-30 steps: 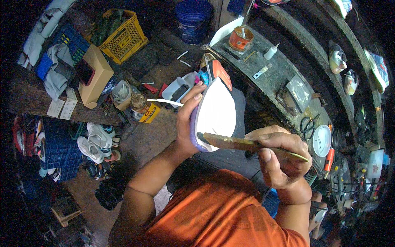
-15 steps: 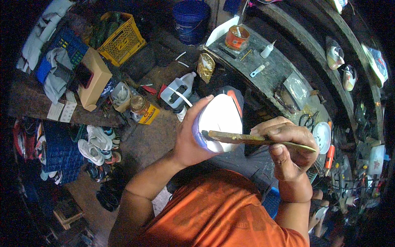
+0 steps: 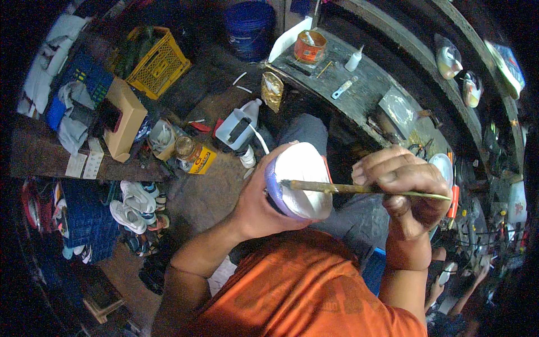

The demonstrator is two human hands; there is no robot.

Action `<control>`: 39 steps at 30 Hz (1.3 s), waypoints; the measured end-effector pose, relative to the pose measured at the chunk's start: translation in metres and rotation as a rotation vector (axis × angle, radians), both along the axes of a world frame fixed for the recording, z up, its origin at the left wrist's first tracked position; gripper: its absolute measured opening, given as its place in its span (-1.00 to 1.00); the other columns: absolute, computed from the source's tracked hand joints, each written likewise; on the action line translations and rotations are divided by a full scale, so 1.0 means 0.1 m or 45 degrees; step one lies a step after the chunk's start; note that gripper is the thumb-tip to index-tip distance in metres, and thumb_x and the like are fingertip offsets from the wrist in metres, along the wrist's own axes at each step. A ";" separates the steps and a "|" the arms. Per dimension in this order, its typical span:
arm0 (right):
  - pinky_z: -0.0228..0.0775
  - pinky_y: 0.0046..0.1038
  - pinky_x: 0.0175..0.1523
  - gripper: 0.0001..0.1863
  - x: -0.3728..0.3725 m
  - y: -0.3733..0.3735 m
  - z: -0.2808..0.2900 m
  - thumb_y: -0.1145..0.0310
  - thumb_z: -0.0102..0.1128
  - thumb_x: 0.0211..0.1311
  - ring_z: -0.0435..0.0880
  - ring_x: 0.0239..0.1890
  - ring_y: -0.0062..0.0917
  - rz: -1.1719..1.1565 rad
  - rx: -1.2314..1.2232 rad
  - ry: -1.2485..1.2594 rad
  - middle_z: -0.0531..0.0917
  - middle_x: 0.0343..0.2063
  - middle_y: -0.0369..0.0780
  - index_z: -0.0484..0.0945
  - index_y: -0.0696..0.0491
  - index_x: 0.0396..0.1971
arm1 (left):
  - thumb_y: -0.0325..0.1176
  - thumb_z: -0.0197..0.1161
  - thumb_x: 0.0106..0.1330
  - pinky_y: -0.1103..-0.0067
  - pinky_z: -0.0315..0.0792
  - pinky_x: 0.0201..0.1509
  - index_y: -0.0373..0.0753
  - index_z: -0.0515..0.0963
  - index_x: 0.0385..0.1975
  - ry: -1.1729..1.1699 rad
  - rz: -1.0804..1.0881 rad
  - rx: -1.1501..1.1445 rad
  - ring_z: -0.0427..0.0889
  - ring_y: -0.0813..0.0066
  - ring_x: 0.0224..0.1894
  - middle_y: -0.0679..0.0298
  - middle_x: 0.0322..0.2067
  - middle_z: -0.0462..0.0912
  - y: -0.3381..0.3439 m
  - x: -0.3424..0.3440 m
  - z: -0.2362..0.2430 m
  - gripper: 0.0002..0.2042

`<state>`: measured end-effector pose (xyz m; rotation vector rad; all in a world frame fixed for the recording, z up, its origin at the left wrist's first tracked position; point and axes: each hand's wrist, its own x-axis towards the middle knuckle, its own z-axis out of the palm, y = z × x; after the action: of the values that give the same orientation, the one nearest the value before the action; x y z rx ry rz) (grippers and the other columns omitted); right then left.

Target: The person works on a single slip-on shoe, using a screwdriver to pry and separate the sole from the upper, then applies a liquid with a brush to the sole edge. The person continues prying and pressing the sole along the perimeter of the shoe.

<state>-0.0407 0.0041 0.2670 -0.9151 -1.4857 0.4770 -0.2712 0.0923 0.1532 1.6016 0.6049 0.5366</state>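
My left hand (image 3: 255, 208) is wrapped round a shoe (image 3: 300, 168) with a white sole face and a purple rim, held above my lap with one end toward me. My right hand (image 3: 407, 182) grips a thin, flat wooden brush (image 3: 348, 187), whose dark tip touches the purple edge at the left of the white face. A white strip (image 3: 258, 137) rises behind the shoe, near a cut plastic jug (image 3: 229, 130) on the floor. The far side of the shoe is foreshortened, and my left fingers are mostly hidden behind it.
At right, a dark bench (image 3: 359, 95) holds a tin (image 3: 309, 53), glue bottle (image 3: 353, 60) and tools. Shelves (image 3: 466, 140) hold shoes. At left are a yellow crate (image 3: 160, 64), cardboard box (image 3: 124, 129), jar (image 3: 185, 147) and sneakers (image 3: 132, 210). Another person's hand (image 3: 480, 269) is at lower right.
My left hand has lowered and tipped the shoe, so its white face looks shorter. My right hand and brush have shifted right, the tip staying on the edge. The view has shifted slightly.
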 end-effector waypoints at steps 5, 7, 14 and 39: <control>0.70 -0.18 -0.09 -0.85 0.05 -0.02 0.07 0.45 0.50 0.17 0.83 -0.30 -0.20 0.046 -0.014 -0.045 0.80 -0.40 -0.10 0.75 0.18 -0.31 | -0.30 0.83 -0.23 0.29 0.33 0.51 -0.36 0.23 0.50 0.045 0.009 0.097 0.47 0.21 0.42 0.06 0.38 0.45 -0.03 0.00 0.07 0.19; 0.70 -0.19 -0.09 -0.85 0.07 -0.02 0.07 0.46 0.50 0.17 0.83 -0.30 -0.19 0.066 -0.011 -0.055 0.80 -0.40 -0.10 0.75 0.18 -0.31 | -0.29 0.83 -0.22 0.30 0.36 0.49 -0.37 0.24 0.48 0.040 0.022 0.128 0.48 0.23 0.41 0.05 0.37 0.46 -0.05 0.00 0.10 0.17; 0.69 -0.22 -0.09 -0.81 0.10 -0.06 -0.04 0.48 0.51 0.19 0.83 -0.28 -0.18 0.063 -0.029 0.037 0.80 -0.37 -0.06 0.74 0.25 -0.25 | -0.27 0.85 -0.21 0.34 0.45 0.39 -0.37 0.36 0.37 -0.132 0.041 -0.031 0.62 0.30 0.25 0.10 0.21 0.61 -0.07 0.03 0.13 0.06; 0.69 -0.23 -0.14 -0.82 0.07 -0.44 -0.16 0.38 0.43 0.28 0.80 -0.30 -0.21 -0.032 -0.152 0.243 0.78 -0.40 -0.02 0.68 0.16 -0.23 | -0.22 0.80 -0.11 0.28 0.42 0.44 -0.34 0.29 0.41 -0.160 -0.125 -0.195 0.57 0.25 0.30 0.08 0.25 0.55 -0.11 0.09 0.11 0.05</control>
<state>-0.0332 -0.0404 0.2507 -0.9532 -1.2824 0.6229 -0.2623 0.0808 0.1641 1.4336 0.4598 0.5017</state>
